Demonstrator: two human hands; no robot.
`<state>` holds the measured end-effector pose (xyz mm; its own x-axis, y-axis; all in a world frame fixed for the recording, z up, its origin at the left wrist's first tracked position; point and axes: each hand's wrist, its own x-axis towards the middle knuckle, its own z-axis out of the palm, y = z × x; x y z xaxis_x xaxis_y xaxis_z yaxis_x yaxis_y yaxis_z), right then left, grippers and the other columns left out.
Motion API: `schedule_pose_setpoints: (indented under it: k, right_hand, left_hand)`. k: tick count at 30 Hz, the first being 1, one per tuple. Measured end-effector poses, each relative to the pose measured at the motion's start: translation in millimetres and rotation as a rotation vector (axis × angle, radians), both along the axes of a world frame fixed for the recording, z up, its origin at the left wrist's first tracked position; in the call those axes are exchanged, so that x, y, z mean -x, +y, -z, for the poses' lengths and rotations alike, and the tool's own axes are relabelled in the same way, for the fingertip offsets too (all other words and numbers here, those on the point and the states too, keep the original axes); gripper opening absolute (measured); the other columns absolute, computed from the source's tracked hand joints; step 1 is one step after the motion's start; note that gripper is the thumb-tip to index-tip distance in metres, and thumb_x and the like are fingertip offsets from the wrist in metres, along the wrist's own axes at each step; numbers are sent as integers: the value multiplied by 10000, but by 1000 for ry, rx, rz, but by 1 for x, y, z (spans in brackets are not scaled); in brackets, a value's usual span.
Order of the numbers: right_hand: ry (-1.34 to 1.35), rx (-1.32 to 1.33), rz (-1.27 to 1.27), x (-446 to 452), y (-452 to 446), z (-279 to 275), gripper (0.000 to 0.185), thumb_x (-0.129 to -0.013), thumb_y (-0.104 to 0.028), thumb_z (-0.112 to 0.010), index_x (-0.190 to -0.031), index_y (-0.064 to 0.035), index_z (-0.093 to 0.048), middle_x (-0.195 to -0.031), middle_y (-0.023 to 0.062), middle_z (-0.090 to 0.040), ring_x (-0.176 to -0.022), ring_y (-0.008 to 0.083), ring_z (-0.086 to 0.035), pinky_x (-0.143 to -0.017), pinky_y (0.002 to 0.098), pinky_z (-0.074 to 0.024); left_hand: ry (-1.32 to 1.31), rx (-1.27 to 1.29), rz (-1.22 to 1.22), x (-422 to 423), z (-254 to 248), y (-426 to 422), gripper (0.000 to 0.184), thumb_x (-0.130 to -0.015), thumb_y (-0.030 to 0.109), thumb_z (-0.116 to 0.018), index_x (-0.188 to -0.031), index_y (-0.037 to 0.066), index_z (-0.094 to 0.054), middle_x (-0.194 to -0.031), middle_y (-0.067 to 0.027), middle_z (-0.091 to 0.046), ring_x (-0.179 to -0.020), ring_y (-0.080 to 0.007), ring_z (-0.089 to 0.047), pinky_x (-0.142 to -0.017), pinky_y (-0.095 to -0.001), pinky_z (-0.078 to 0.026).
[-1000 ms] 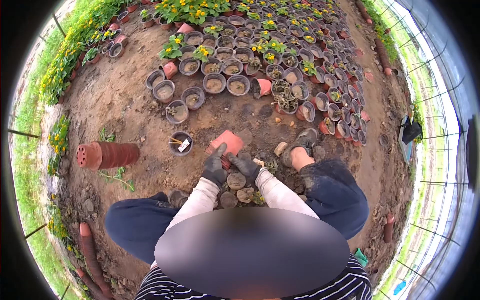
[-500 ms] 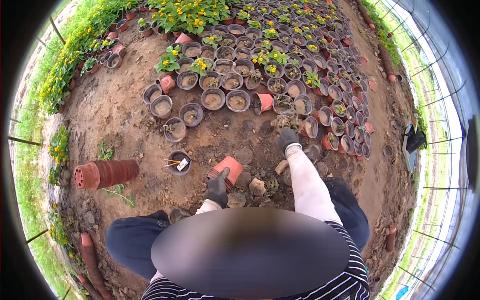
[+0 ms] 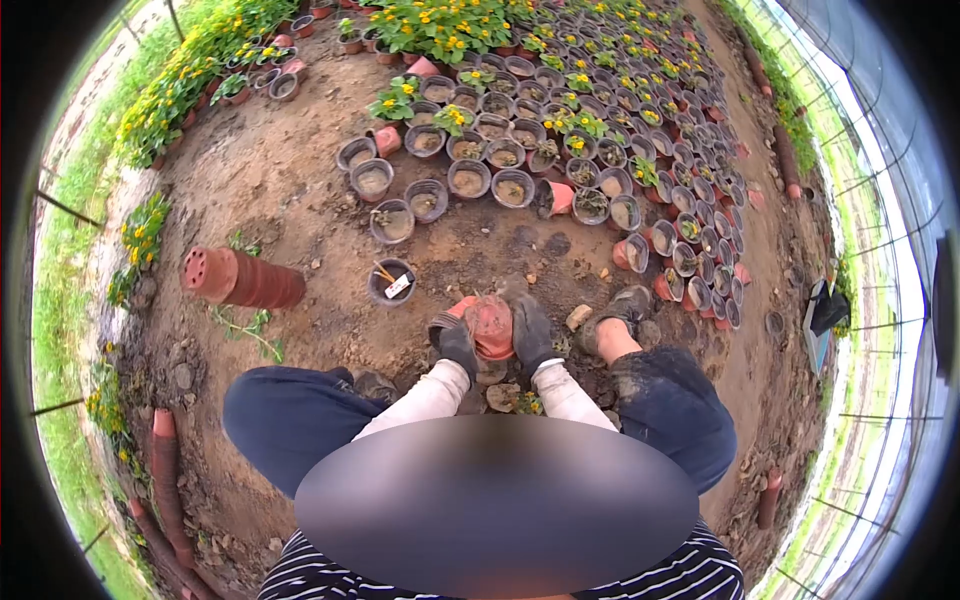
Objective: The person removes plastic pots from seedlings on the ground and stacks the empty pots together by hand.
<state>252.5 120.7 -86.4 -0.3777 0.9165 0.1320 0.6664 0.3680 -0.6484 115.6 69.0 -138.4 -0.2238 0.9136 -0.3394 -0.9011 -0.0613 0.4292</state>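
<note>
Between my two gloved hands is a reddish plastic flower pot (image 3: 491,328), its base turned up toward me. My right hand (image 3: 531,335) is closed around the pot's right side. My left hand (image 3: 455,342) is closed at its left, on a small stack of nested red pots (image 3: 462,306) that is partly hidden by the glove and the pot. What is inside the upturned pot is hidden. Clods of soil (image 3: 502,398) lie just below the hands. Beyond them stands a dark-rimmed pot (image 3: 391,282) with yellow sticks and a white tag.
Many soil-filled pots (image 3: 469,179), some with yellow flowers, stand in rows ahead. A long stack of red pots (image 3: 243,279) lies at left, with another stack (image 3: 166,480) nearer. My shoe (image 3: 628,305) is at right. Flowering plants (image 3: 215,65) line the left edge.
My right hand has come back from the withered plant near the pot rows to beside my left hand. An upturned pot now sits between them. The view has shifted slightly.
</note>
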Motion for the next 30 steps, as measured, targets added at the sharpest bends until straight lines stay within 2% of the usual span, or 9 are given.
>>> schedule_pose_setpoints:
  k: [1,10,11,17,20,23,26,27,30]
  right_hand:
    - [314,94,-7,13,-2,-29,272,-902,-127,-435,-1143,-34,-518,-1101,183,-574,-1068,325,-536,-919,388,-410]
    - [55,-127,-334,44,-30,-97,507,-724,-222,-716,-1136,-35,-485,-1123,152,-543,-1058,284,-533,-905,361,-421]
    - [108,4,-294,42,-29,-94,507,-706,-211,-731,-1118,-33,-493,-1104,139,-549,-1034,265,-537,-892,354,-425]
    - [457,405,-49,27,-22,-34,333,-706,-113,-725,-980,-35,-553,-964,49,-590,-893,133,-539,-807,284,-440]
    - [574,507,118,22,-11,-29,223,-730,-54,-691,-923,-40,-580,-900,32,-601,-843,104,-538,-778,257,-440]
    - [741,513,204,18,4,-58,161,-756,-24,-652,-904,-42,-589,-939,45,-605,-845,120,-541,-775,261,-440]
    - [189,-251,-13,-3,32,-55,129,-787,-37,-629,-908,-43,-584,-1015,57,-592,-879,139,-543,-791,273,-441]
    - [266,-153,69,-6,37,-53,210,-776,-56,-646,-972,-27,-578,-1051,58,-579,-934,162,-542,-844,296,-435]
    - [681,137,145,14,37,-73,414,-733,-60,-692,-1105,-4,-520,-1115,75,-555,-1006,169,-526,-901,307,-414]
  left_hand:
    - [-79,-1,-37,-2,-7,-2,239,-909,140,-471,-1076,-10,-552,-1055,-115,-615,-908,-230,-612,-823,-359,-505]
    - [-525,-238,182,17,-26,-8,326,-892,65,-445,-1195,-50,-489,-1181,-167,-560,-1024,-283,-576,-917,-373,-465]
    - [-2,-44,38,8,0,-19,299,-897,73,-462,-1162,-56,-511,-1141,-158,-583,-982,-275,-596,-876,-348,-484]
    - [173,143,-48,5,-5,-13,297,-863,132,-585,-1106,-35,-557,-1058,-125,-617,-877,-212,-607,-771,-321,-494]
    - [253,621,45,12,-59,-13,352,-827,183,-650,-1102,-20,-565,-1058,-109,-615,-867,-175,-584,-755,-319,-477]
    - [592,445,-115,11,5,-6,271,-828,110,-634,-1083,41,-574,-1027,-77,-616,-879,-186,-595,-775,-332,-479]
    - [301,456,-242,11,15,-2,414,-807,251,-679,-1126,18,-558,-1068,-101,-605,-910,-154,-558,-794,-307,-447]
    - [131,129,-224,11,7,-1,466,-795,267,-693,-1164,28,-540,-1086,-79,-599,-896,-178,-563,-806,-310,-442]
    - [225,322,28,18,-73,-13,370,-886,242,-583,-1183,31,-515,-1125,-94,-590,-964,-165,-586,-853,-301,-468]
